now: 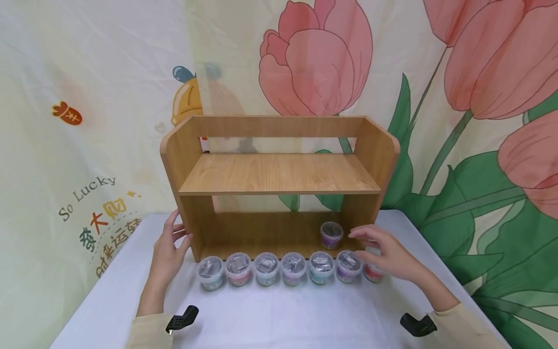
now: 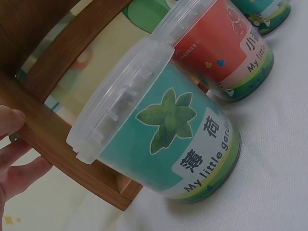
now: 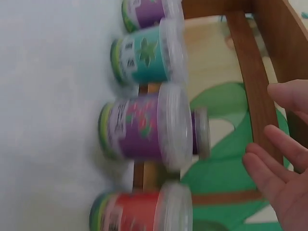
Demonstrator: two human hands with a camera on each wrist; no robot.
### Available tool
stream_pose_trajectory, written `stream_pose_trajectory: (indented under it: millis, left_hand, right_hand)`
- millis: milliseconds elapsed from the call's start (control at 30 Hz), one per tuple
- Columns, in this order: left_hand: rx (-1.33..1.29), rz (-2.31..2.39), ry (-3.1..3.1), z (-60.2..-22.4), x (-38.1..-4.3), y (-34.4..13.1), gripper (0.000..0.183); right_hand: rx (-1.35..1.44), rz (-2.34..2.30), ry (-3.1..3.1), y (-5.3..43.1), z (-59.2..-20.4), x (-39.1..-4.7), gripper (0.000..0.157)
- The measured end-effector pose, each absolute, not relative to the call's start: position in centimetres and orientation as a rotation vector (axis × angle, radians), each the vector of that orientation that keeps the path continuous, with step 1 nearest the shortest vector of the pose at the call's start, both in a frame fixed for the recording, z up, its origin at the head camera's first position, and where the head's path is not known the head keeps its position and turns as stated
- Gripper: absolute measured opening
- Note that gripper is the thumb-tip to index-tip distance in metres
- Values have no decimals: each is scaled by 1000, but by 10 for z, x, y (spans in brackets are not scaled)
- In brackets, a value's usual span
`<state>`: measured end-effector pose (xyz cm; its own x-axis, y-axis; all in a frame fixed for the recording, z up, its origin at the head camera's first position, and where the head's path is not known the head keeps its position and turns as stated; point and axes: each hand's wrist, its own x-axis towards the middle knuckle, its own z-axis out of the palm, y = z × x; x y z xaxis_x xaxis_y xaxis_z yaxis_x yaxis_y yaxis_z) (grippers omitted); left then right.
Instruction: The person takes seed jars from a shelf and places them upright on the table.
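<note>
A wooden two-tier shelf [image 1: 279, 174] stands on the table. My left hand [image 1: 169, 249] rests at its left side panel, thumb near the front edge and fingers along the outer face. My right hand [image 1: 383, 249] hovers near the right side panel with its fingers extended and nothing in them, overlapping a red cup [image 1: 373, 274] in the head view. One purple lidded cup [image 1: 332, 237] sits on the lower board, at its right end. In front of the shelf runs a row of several lidded cups, from a teal mint-leaf cup [image 2: 163, 130] to the red one.
The white-covered table [image 1: 279, 320] extends in front of the row. Behind the shelf hangs a cloth [image 1: 235, 58] printed with tulips and lettering. Black wrist devices [image 1: 185, 318] sit at both sleeves.
</note>
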<state>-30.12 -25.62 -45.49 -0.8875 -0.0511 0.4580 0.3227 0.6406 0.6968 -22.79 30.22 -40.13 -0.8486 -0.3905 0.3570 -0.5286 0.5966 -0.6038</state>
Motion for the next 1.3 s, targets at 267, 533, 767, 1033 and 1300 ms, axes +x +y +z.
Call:
stream_pose_trajectory:
  millis: [267,533,767,1033,1300]
  left_hand:
    - [-212,-1143,-2421,-456,-300,-256,94]
    - [-221,-1131,-2420,-455,-301,-257,95]
    - [-205,-1139,-2428,-454,-301,-257,95]
    - [-208,-1148,-2429,-453,-301,-257,96]
    - [-198,-1153,-2438,-452,-300,-257,96]
  right_hand:
    - [604,1143,-2733,270,-407,-259,51]
    - [545,1069,-2784,262,-427,-295,53]
    - [540,1030,-2805,260,-436,-311,54]
    - [513,1066,-2850,258,-439,-317,55]
    - [481,1110,-2912,258,-443,-320,53]
